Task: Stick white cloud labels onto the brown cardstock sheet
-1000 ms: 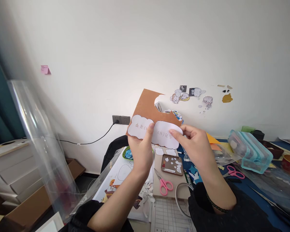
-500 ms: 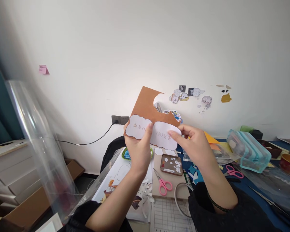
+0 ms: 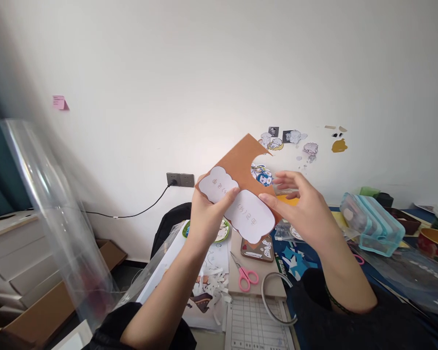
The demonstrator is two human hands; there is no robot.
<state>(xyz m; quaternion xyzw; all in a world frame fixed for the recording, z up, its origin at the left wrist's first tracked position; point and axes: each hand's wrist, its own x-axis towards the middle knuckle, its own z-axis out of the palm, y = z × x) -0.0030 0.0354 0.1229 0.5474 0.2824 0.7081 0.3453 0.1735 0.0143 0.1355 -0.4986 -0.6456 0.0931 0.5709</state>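
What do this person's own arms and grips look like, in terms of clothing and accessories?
Both arms wear loose black sleeves, the left sleeve and right sleeve each leaving part of the forearm bare. A thin, dark, cord-like band circles the right forearm by the cuff. The left grip and right grip are ungloved, with no rings visible.

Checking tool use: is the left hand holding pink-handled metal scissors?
No, the left hand grips the brown notched sheet and a white cloud-shaped paper cutout, while pink-handled scissors lie on the beige board.
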